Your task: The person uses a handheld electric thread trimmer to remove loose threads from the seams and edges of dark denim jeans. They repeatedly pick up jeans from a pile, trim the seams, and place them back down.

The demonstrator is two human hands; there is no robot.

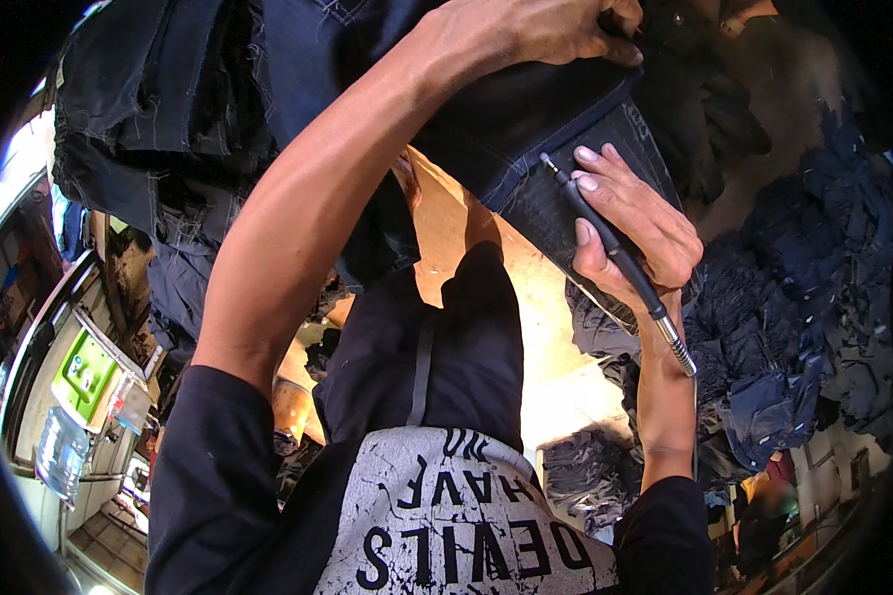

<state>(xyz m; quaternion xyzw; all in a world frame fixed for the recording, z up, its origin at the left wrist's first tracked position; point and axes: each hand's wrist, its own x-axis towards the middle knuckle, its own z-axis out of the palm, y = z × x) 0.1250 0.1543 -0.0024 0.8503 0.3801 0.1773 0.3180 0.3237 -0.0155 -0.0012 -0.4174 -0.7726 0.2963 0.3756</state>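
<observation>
Dark blue jeans (506,109) are spread out in front of me, with a stitched seam edge running over a more faded denim panel (536,213). My left hand (556,30) reaches across to the top, its fingers curled on the far edge of the cloth. Between thumb and fingers my right hand (645,223) holds a black pen-shaped rotary tool (610,238). Its thin metal tip points up and left and lies at the seam; whether it touches the cloth I cannot tell. A metal spring sleeve covers its rear end, where a cable leads down.
Stacked dark jeans (159,119) stand at the upper left. A large heap of dark denim (764,307) fills the right side, and a smaller pile (585,466) lies below. A green tray (84,377) is at the far left. Another person (764,516) is at the lower right.
</observation>
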